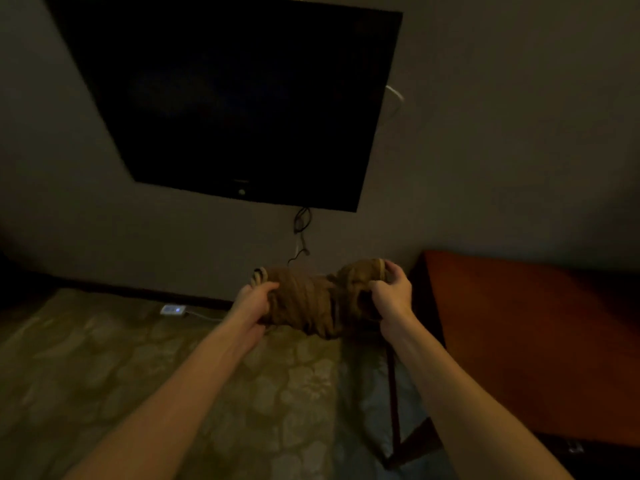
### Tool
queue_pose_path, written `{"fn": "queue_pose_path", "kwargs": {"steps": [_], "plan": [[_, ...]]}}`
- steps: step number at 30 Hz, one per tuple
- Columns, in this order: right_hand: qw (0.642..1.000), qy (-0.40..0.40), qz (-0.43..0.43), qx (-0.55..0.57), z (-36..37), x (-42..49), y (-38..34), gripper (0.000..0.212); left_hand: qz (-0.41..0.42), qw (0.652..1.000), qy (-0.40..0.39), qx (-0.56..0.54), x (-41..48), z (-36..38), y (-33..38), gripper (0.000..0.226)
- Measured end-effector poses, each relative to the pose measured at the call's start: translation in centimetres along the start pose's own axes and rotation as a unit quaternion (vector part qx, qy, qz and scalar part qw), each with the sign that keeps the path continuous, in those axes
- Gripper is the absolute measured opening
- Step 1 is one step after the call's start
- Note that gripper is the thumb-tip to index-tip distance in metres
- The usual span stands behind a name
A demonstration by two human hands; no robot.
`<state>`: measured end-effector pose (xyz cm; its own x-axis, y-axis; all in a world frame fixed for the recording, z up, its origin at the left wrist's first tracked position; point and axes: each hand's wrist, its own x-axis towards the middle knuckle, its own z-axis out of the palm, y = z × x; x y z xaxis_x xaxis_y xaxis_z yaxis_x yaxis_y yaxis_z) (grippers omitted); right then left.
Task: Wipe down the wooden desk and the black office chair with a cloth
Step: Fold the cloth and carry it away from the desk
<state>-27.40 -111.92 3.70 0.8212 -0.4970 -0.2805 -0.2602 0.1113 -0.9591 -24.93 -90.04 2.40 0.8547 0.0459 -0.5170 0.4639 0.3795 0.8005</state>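
A bunched brown cloth [311,299] hangs in the air in front of me, stretched between both hands. My left hand [254,304] grips its left end and my right hand [391,292] grips its right end, fingers closed around the fabric. The wooden desk [526,341] with a reddish-brown top stands at the right, against the wall, just right of my right hand. No office chair shows in this view.
A dark flat screen [235,98] hangs on the wall above, with cables [301,233] dangling below it. A small white device [171,310] with a blue light lies on the patterned carpet [138,358] near the skirting. The room is dim.
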Motion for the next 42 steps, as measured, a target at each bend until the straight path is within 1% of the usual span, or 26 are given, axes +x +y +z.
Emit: {"fn": "queue_pose_path", "kwargs": {"steps": [3,6,8,10,13,17,19,22,25,27,30,32,35,39,42], "plan": [[0.994,0.09,0.056,0.021,-1.1,2.2,-0.7,0.052,-0.02,0.998,-0.061,0.027,4.2,1.4,4.5,0.023],[0.987,0.143,0.068,0.033,-1.5,3.3,-1.6,0.053,0.001,0.99,-0.122,0.077,7.5,4.6,7.3,0.017],[0.982,0.177,0.063,0.02,-1.4,3.4,-1.9,0.055,0.004,0.983,-0.15,0.105,9.1,7.0,7.5,0.02],[0.976,0.21,0.058,0.027,-1.7,3.7,-1.9,0.056,-0.013,0.975,-0.177,0.135,10.6,9.3,7.0,0.022],[0.967,0.239,0.077,0.036,-2.4,4.2,-1.6,0.053,-0.031,0.96,-0.206,0.187,13.0,12.2,5.8,0.008],[0.956,0.283,0.075,0.018,-3.3,5.5,-1.0,0.043,-0.048,0.925,-0.261,0.273,16.3,16.7,4.6,0.007],[0.956,0.282,0.078,0.01,-3.2,5.5,-0.6,0.038,-0.042,0.904,-0.287,0.315,17.0,18.0,4.1,0.006],[0.953,0.291,0.08,-0.012,-2.6,5.1,-0.4,0.036,-0.037,0.855,-0.346,0.385,17.5,20.0,3.9,0.006],[0.938,0.336,0.082,-0.026,-1.2,3.9,0.8,0.029,-0.04,0.811,-0.4,0.425,17.0,21.1,3.8,0.008],[0.92,0.385,0.075,-0.024,0.4,2.8,1.6,0.024,-0.04,0.781,-0.436,0.445,16.7,21.4,4.1,0.008],[0.877,0.477,0.05,-0.039,4.0,0.7,2.9,0.032,-0.036,0.729,-0.495,0.472,16.8,20.4,4.4,0.009],[0.847,0.528,0.037,-0.041,6.9,-1.1,4.0,0.033,-0.038,0.693,-0.534,0.482,17.1,18.8,5.0,0.01],[0.806,0.591,0.026,-0.018,13.0,-4.4,5.4,0.036,-0.065,0.651,-0.576,0.489,18.2,15.0,6.4,0.01],[0.756,0.653,0.04,-0.012,22.8,-9.1,6.2,0.046,-0.103,0.62,-0.61,0.482,19.2,8.0,8.8,0.017],[0.725,0.684,0.067,-0.047,28.8,-12.1,5.4,0.046,-0.091,0.619,-0.631,0.458,18.7,3.4,11.3,0.017]]}}
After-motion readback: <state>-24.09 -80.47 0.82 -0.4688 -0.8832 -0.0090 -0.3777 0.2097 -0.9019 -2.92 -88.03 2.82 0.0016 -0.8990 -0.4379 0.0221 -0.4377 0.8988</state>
